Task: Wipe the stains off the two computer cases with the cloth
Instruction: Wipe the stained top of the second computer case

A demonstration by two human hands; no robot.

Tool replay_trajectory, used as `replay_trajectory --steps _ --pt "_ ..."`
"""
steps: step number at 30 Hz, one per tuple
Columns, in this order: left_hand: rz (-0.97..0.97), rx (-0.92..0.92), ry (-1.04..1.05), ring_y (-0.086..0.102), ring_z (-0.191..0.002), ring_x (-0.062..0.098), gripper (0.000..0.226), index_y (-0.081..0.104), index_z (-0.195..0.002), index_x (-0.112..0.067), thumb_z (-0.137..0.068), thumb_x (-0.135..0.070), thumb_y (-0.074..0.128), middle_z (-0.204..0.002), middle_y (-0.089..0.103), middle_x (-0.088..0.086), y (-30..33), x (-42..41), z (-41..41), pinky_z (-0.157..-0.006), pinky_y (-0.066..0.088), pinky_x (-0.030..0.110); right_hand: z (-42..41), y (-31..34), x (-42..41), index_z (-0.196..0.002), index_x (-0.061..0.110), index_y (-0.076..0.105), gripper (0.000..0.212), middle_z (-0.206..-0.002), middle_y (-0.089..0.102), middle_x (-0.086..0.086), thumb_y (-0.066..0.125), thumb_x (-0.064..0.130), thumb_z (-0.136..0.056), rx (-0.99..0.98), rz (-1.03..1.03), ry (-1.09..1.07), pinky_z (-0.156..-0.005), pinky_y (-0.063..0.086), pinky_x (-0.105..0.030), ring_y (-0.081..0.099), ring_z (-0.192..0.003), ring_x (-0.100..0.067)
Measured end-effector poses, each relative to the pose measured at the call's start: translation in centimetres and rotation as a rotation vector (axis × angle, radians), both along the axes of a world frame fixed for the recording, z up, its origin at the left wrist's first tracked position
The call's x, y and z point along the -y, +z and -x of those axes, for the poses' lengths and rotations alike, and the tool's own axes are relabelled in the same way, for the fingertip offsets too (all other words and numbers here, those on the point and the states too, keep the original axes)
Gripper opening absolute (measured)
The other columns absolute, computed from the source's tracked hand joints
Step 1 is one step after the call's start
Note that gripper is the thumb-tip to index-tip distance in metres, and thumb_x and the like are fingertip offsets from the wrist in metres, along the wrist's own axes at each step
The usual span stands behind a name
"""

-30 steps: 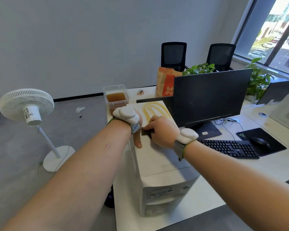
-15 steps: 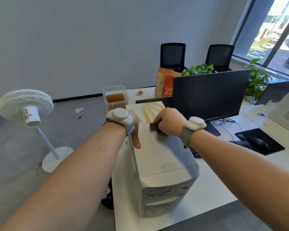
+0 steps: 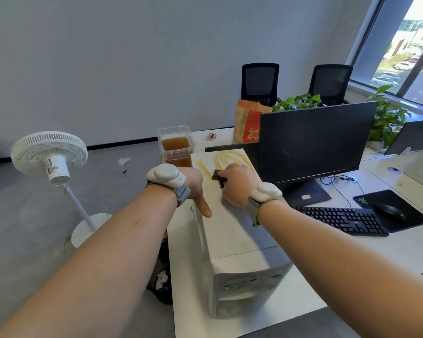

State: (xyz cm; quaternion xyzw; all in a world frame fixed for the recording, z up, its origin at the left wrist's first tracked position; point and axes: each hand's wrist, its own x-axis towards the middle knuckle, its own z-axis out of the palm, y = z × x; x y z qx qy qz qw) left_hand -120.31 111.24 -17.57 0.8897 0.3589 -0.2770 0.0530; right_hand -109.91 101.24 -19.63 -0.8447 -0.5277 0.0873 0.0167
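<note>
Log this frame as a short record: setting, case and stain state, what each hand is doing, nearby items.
setting: office desk
computer case: white, top up, near end unmarked
stains: yellow streaks on far end
right hand: grips dark cloth on the top, at the stains
left hand: rests on case's left edge, thumb on top
nearby: monitor, keyboard, tub of brown liquid, fan

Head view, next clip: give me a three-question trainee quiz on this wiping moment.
1. True or false: the yellow curved stains on the white computer case are fully wiped off.
2. Which hand grips the dark crumpled cloth? A left hand B right hand
3. Fill in: the clear plastic tub behind the case holds ____ liquid.

Key: 1 false; 2 B; 3 brown
</note>
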Motion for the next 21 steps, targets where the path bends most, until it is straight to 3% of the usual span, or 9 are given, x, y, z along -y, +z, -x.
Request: replay_trajectory --steps 3,6,8,10,13,15,18,21 --pt "-0.014 0.042 -0.009 0.055 -0.08 0.025 0.082 0.062 -0.099 0.004 -0.069 -0.069 0.081 -0.09 0.059 0.01 -0.6 -0.4 0.0 -0.078 0.048 0.032 0.5 0.2 2.2 -0.121 0.033 0.074 0.036 -0.112 0.069 0.002 0.06 0.014 -0.093 -0.134 -0.133 0.131 -0.086 0.058 -0.038 0.065 -0.102 -0.026" --pt "-0.001 0.031 -0.016 0.056 -0.084 0.026 0.086 0.063 -0.104 0.008 -0.07 -0.07 0.08 -0.095 0.06 0.011 -0.1 -0.1 -0.1 -0.085 0.051 0.035 -1.1 1.3 3.3 -0.108 0.032 0.08 0.033 -0.099 0.072 0.005 0.06 0.01 -0.092 -0.188 -0.07 0.084 -0.078 0.062 -0.035 0.069 -0.086 -0.021" --pt "-0.008 -0.002 -0.009 0.056 -0.087 0.025 0.091 0.066 -0.113 0.008 -0.07 -0.071 0.079 -0.098 0.061 0.011 0.0 0.0 -0.2 -0.096 0.052 0.04 -2.8 1.2 2.5 -0.112 0.029 0.078 0.032 -0.098 0.07 0.002 0.058 0.013 -0.093 -0.08 -0.046 -0.087 -0.076 0.059 -0.032 0.066 -0.086 -0.021" --pt "-0.016 -0.015 -0.009 0.055 -0.084 0.024 0.087 0.066 -0.107 0.005 -0.069 -0.073 0.079 -0.094 0.058 0.011 -0.1 -0.1 -0.4 -0.098 0.052 0.041 -2.4 1.0 2.0 -0.114 0.024 0.075 0.029 -0.094 0.065 0.0 0.057 0.019 -0.093 0.023 -0.023 -0.197 -0.074 0.054 -0.031 0.064 -0.088 -0.024" --pt "-0.019 -0.018 -0.034 0.053 -0.077 0.024 0.081 0.061 -0.093 -0.001 -0.065 -0.075 0.08 -0.086 0.057 0.009 -0.4 -0.5 -0.5 -0.084 0.052 0.035 0.4 0.1 2.2 -0.114 0.027 0.074 0.03 -0.099 0.066 0.001 0.057 0.02 -0.091 0.024 -0.045 0.053 -0.071 0.051 -0.03 0.064 -0.09 -0.024" --pt "-0.018 -0.012 -0.054 0.056 -0.081 0.026 0.084 0.065 -0.099 0.003 -0.066 -0.073 0.081 -0.09 0.06 0.009 -0.5 -0.5 -0.6 -0.083 0.05 0.035 1.2 0.1 3.3 -0.113 0.028 0.077 0.026 -0.099 0.066 0.003 0.061 0.021 -0.093 -0.108 -0.061 0.183 -0.073 0.055 -0.031 0.065 -0.092 -0.023" --pt "-0.014 0.013 -0.05 0.058 -0.083 0.026 0.087 0.066 -0.105 0.004 -0.067 -0.072 0.081 -0.094 0.062 0.009 -0.5 -0.4 -0.5 -0.082 0.05 0.034 -1.2 0.1 2.7 -0.116 0.028 0.075 0.03 -0.107 0.061 0.003 0.059 0.019 -0.093 -0.061 -0.067 0.05 -0.078 0.057 -0.034 0.062 -0.097 -0.023" --pt "0.002 0.042 -0.03 0.061 -0.088 0.027 0.093 0.066 -0.117 0.006 -0.068 -0.072 0.08 -0.1 0.066 0.01 -0.9 -0.8 -0.1 -0.087 0.052 0.035 -2.0 -0.4 1.6 -0.123 0.028 0.069 0.034 -0.118 0.051 0.0 0.053 0.019 -0.094 0.083 -0.021 -0.1 -0.078 0.044 -0.033 0.049 -0.114 -0.027"
